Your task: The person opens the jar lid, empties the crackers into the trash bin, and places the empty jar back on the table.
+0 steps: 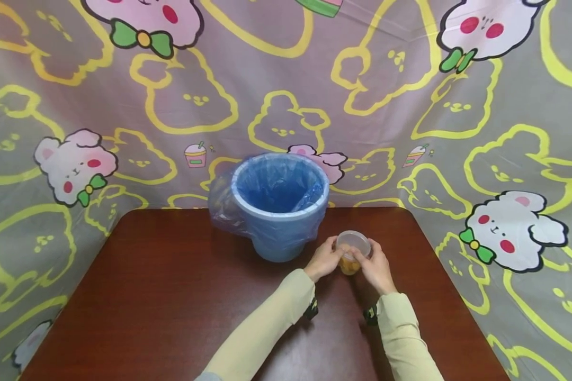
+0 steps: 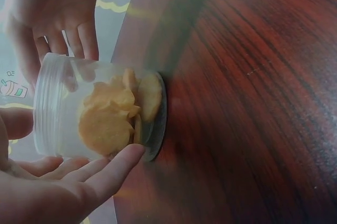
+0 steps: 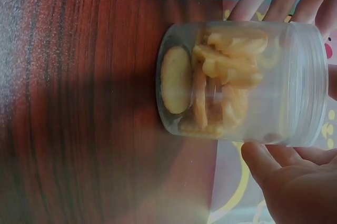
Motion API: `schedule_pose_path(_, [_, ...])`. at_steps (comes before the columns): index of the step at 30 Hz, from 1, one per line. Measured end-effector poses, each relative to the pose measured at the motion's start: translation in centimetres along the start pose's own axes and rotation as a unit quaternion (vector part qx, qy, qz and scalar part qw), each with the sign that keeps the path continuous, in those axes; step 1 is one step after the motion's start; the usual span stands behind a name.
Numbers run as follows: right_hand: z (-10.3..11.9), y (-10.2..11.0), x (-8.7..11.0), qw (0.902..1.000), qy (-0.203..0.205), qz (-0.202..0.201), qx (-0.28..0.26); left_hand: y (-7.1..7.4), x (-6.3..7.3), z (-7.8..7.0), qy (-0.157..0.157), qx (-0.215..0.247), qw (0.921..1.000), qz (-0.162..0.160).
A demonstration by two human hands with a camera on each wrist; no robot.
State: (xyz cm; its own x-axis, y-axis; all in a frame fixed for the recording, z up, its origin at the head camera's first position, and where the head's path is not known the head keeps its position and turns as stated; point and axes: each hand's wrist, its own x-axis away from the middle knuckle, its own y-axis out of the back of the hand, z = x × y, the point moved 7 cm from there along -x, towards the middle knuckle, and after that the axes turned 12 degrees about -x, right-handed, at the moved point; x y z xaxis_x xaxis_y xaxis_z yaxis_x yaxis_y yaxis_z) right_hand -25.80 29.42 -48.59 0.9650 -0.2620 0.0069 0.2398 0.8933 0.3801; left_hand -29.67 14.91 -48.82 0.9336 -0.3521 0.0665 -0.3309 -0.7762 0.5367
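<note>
A clear plastic jar [image 1: 354,242] with a translucent screw lid [image 3: 308,84] stands on the table toward its right side. Several golden-yellow biscuits [image 2: 108,116] lie inside, low in the jar; one oval biscuit [image 3: 176,79] rests flat at the bottom. My left hand [image 1: 325,259] holds the jar from the left, its fingers along the wall and its thumb up by the lid. From the right, my right hand [image 1: 377,267] holds the same jar, thumb close to the other thumb at the near side of the rim. The lid sits on the jar.
A blue bin [image 1: 278,238] lined with a clear plastic bag [image 1: 226,206] stands behind and left of the jar. The dark red-brown wooden table [image 1: 171,296] reaches back to a patterned cloth [image 1: 286,74] that hangs behind and on both sides.
</note>
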Motion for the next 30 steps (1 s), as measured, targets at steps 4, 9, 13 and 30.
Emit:
schedule_pose_path(4, [-0.23,0.03,0.11,1.0,-0.003,0.002,-0.009,-0.2,0.11,0.11,0.001,0.0,1.0,0.003])
schedule_pose_path(9, [-0.27,-0.08,-0.01,0.9995,-0.008,0.007,-0.029,-0.06,0.16,0.13,0.0,-0.001,1.0,0.001])
schedule_pose_path(13, [-0.35,-0.19,-0.1,0.9983,-0.015,0.009,-0.056,0.0,0.1,0.12,0.001,0.002,1.0,-0.003])
schedule_pose_path(30, [-0.67,-0.68,0.15,0.9933,-0.05,0.01,-0.104,-0.03,-0.05,0.29,-0.002,0.008,1.0,0.0])
